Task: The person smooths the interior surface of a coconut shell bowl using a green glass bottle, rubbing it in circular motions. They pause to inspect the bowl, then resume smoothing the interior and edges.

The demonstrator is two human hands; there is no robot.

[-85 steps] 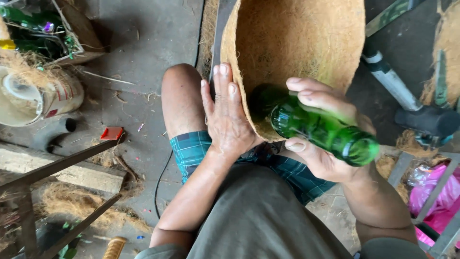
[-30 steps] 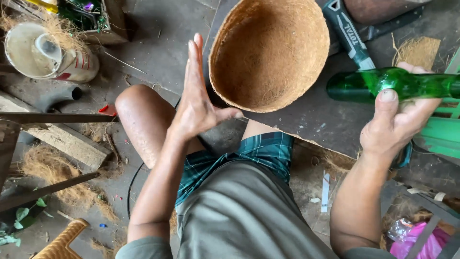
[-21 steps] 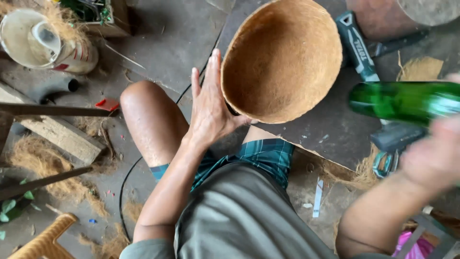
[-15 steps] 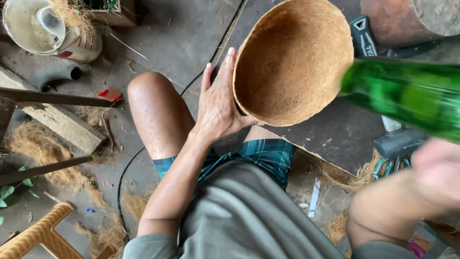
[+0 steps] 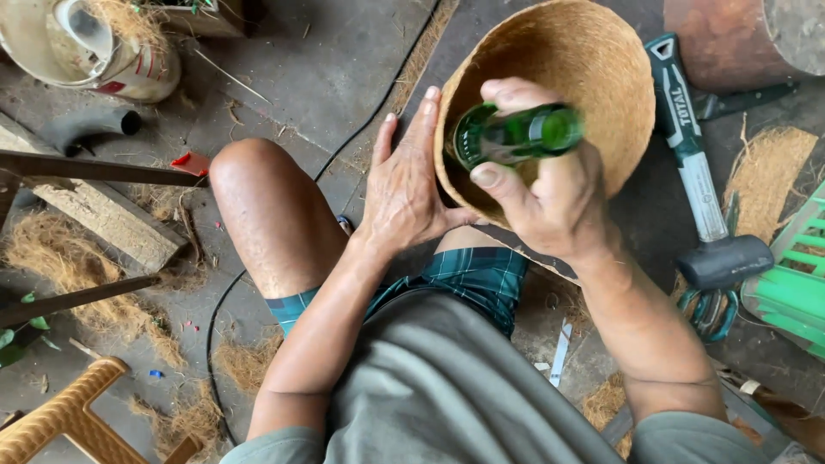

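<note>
A brown coconut-fibre bowl (image 5: 593, 69) rests tilted between my knees, its hollow facing me. My left hand (image 5: 404, 185) lies flat against the bowl's outer left wall, fingers straight and pointing up. My right hand (image 5: 541, 189) grips a green glass bottle (image 5: 516, 133) and holds it sideways inside the bowl, against the near inner wall. My thumb and fingers wrap the bottle's middle, so part of it is hidden.
A black-headed mallet with a green and white handle (image 5: 700, 185) lies right of the bowl. A green plastic crate (image 5: 795, 283) sits at the right edge. A white bucket (image 5: 86, 47), wooden planks (image 5: 103, 215) and loose fibre (image 5: 51, 266) lie at the left. A black cable (image 5: 223, 301) crosses the floor.
My right hand swung the green bottle from out at the right back into the bowl. My left hand stayed on the bowl's outer wall. The view shifted slightly.
</note>
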